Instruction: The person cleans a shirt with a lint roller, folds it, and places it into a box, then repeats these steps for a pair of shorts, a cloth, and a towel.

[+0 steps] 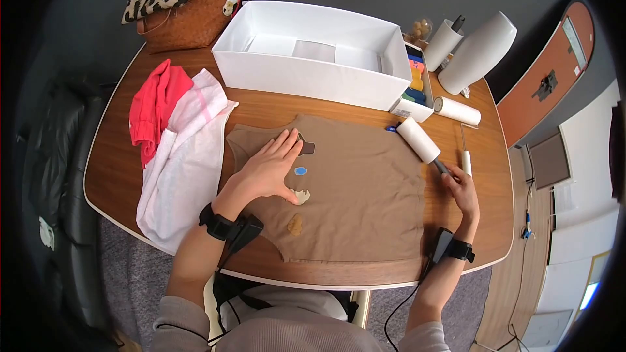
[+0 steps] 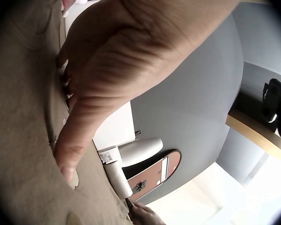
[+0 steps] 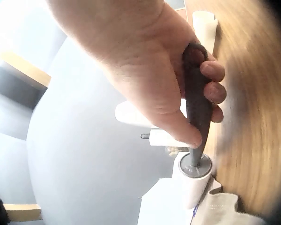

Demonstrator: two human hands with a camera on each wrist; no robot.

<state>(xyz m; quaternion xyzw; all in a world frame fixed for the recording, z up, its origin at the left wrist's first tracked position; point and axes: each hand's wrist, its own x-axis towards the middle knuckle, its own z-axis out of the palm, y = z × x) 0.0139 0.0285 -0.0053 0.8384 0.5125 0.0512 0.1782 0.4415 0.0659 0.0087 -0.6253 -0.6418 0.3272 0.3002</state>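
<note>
Gripping the dark handle [image 3: 196, 103] of a lint roller [image 1: 418, 140], the right hand [image 1: 463, 192] has its grip closed, fingers curled round one side and thumb along the other. The roller's white roll is over the far right corner of a brown garment [image 1: 358, 189]; whether it touches the cloth, I cannot tell. A small blue piece [image 1: 392, 128] shows just beside the roll's far end.

The garment is spread out across the middle of the wooden worktop [image 1: 111, 176]. On its left part a dark patch [image 1: 308, 148], a blue patch [image 1: 300, 171], a pale patch [image 1: 301, 196] and a tan patch [image 1: 295, 224] run in a row from far to near. The left hand [image 1: 270, 166] rests on the garment with its grip wide open and holding nothing: the fingers reach toward the dark patch, and the thumb tip touches the pale one.

Left of the garment are a red cloth [image 1: 156, 98] and a white cloth [image 1: 182, 169]. A large white box [image 1: 313, 72] is on the far side, with a brown basket [image 1: 195, 23] to its left and a small box [image 1: 417, 112] of coloured things to its right. Farther right are a white vase [image 1: 478, 52], an upright roller [image 1: 443, 44] and a white roll lying down [image 1: 456, 110].
</note>
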